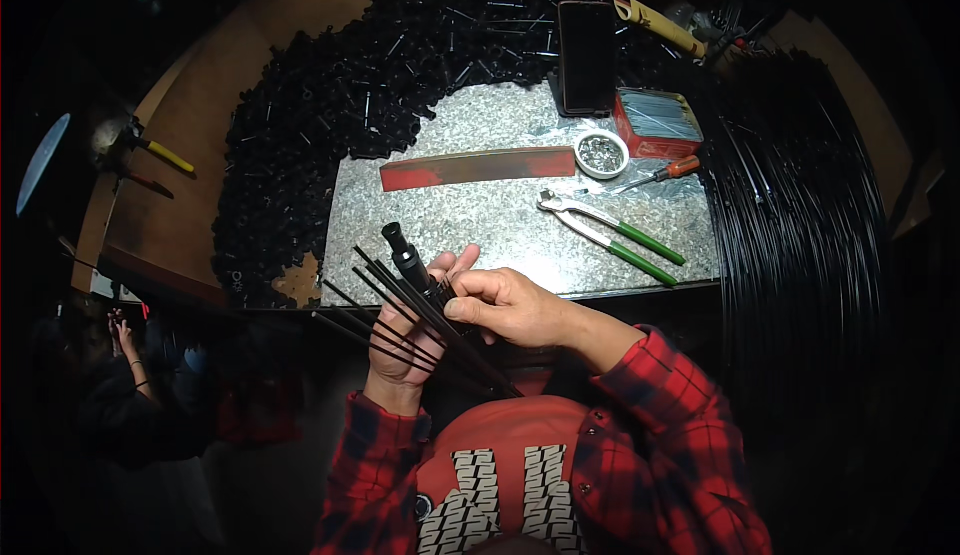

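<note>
A black stepped tubular fitting [404, 252] tilts up between my hands at the front edge of the worktop. Several thin black rods [372, 305] fan out beside it, much like an umbrella's runner and ribs. From underneath, my left hand [395, 360] is closed round the fitting and rods, its fingertips showing past the far side. My right hand [515, 307] pinches at the fitting's lower part with thumb and fingers; the spot between the fingertips is hidden. Just beyond my hands lie green-handled pincers [610, 238] on the speckled worktop [480, 240].
A heap of black tubular parts [310, 105] curves round the left and back. Farther in lie a red-brown bar [480, 168], a white cup of small metal pieces [602, 155], an orange-handled screwdriver [680, 167], a red box of thin rods [660, 125] and a phone [587, 55]. Long black rods [800, 205] hang at right.
</note>
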The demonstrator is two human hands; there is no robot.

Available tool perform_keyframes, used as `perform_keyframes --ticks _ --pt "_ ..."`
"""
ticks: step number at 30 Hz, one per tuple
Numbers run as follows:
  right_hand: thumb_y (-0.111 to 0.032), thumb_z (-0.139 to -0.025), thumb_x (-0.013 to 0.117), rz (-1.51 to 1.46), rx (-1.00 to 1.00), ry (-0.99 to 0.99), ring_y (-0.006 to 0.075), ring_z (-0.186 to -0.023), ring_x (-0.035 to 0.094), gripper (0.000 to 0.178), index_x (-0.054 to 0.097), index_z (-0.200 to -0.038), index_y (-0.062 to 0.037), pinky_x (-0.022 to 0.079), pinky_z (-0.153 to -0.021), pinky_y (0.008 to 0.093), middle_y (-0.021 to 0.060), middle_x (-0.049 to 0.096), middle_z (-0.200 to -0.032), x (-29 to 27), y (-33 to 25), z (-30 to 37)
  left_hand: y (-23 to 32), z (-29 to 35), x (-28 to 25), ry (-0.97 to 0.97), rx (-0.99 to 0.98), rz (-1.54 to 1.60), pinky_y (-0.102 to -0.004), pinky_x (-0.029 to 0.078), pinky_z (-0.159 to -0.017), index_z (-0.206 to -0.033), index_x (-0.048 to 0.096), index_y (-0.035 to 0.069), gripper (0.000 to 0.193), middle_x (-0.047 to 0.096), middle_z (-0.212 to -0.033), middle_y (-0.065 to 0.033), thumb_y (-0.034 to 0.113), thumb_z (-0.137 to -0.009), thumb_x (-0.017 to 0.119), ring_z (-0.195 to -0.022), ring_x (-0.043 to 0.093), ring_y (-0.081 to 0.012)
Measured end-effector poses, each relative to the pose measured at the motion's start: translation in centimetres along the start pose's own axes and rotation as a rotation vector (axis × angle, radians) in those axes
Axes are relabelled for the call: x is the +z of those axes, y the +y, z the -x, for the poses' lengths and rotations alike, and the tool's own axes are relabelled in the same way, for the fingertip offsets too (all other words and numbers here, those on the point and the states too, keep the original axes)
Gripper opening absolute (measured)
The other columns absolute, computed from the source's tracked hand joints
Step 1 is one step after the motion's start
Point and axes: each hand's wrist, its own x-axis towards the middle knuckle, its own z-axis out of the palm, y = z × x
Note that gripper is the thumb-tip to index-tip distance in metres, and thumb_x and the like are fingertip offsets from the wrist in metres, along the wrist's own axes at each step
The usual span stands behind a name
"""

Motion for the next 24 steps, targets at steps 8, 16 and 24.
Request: perform_keyframes --ticks 8,16,24 --pt "-0.028 -0.094 0.055 0.021 -0.005 -0.020 0.0079 -0.050 0.051 0.032 0.045 -0.072 -0.0070 0.040 -0.047 0.0242 -0.0012 0.047 -0.059 0.0 -0.6 0.4 1.0 -1.1 0.7 -0.081 -0.122 -0.132 -0.0470 0.034 -0.108 -0.134 0.039 -0.008 0.063 0.034 -0.143 -0.0241 0.021 -0.085 0.064 -0.138 0.026 -0.0341" --pt "-0.026 -0.094 0.056 0.060 0.000 0.032 0.0088 -0.050 0.053 0.027 0.052 -0.076 -0.0060 0.042 -0.048 0.0243 -0.0001 0.051 -0.060 0.5 -0.7 0.3 0.9 -1.1 -0.8 -0.244 -0.060 -0.086 -0.0612 0.023 -0.109 -0.108 0.066 0.011 0.022 0.042 -0.143 -0.0109 0.019 -0.088 0.062 -0.140 0.015 -0.0406" --pt "-0.027 -0.093 0.057 -0.036 0.019 -0.027 0.0080 -0.050 0.052 0.028 0.052 -0.077 -0.0051 0.041 -0.047 0.0236 -0.0003 0.052 -0.060 0.7 -0.1 -1.8 1.6 -1.7 -1.0 -0.234 -0.003 -0.106 -0.0579 0.013 -0.113 -0.110 0.066 0.012 0.027 0.039 -0.145 -0.0114 0.027 -0.087 0.063 -0.141 0.010 -0.0396"
